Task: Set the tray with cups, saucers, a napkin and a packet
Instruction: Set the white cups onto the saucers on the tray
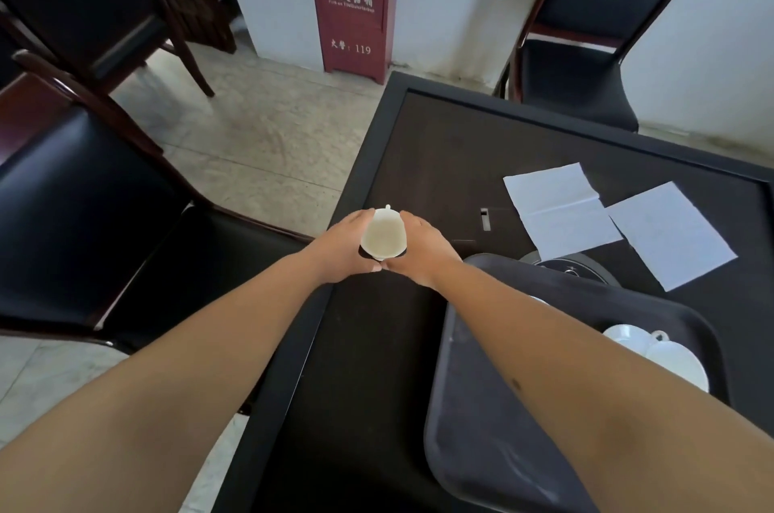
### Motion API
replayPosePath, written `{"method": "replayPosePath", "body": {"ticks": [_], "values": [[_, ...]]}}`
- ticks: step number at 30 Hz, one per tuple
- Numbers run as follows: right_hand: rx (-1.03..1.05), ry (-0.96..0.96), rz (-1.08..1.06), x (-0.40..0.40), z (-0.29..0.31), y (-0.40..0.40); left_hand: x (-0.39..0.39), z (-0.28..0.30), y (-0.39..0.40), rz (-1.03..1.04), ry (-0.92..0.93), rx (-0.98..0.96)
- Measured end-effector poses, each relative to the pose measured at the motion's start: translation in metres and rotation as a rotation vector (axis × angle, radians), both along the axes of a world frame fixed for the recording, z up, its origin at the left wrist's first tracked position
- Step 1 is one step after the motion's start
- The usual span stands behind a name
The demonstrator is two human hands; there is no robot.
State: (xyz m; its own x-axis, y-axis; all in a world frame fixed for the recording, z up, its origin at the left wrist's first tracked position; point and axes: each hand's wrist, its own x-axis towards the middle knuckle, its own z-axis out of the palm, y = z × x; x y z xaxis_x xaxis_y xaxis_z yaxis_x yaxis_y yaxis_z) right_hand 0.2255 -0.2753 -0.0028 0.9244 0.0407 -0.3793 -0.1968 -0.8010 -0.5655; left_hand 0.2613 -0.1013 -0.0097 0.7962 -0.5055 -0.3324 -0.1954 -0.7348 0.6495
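A white cup (pixel 383 235) with its handle pointing away sits between both hands near the left edge of the dark table (pixel 439 160). My left hand (pixel 344 248) grips its left side and my right hand (pixel 419 250) grips its right side. The black tray (pixel 473 408) lies at the lower right, partly under my right forearm. On the tray's right side stand a white saucer (pixel 624 338) and another white cup (pixel 676 361). Two white napkins (pixel 559 215) (pixel 670 234) lie flat on the table beyond the tray.
A black-seated chair (pixel 83 227) stands left of the table and another chair (pixel 586 51) at its far side. A red fire-extinguisher cabinet (pixel 354 5) stands against the wall. A round dark fitting (pixel 578 267) shows in the table behind the tray.
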Motion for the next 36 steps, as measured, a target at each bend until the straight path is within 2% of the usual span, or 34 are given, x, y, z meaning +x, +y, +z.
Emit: {"method": "replayPosePath", "body": {"ticks": [7,15,26,36], "values": [[0.055,-0.063,-0.044,-0.003,-0.005,0.001,0.001,-0.001,0.001,0.027,-0.047,-0.043],[0.082,-0.086,-0.046,-0.035,0.02,-0.023,-0.024,0.012,-0.019,0.02,-0.081,-0.036],[0.076,-0.124,-0.188,-0.125,0.061,-0.09,-0.086,0.039,-0.095,-0.124,-0.104,-0.062],[0.024,-0.074,-0.292,-0.19,0.052,-0.158,-0.138,0.036,-0.164,-0.19,-0.075,-0.083]]}}
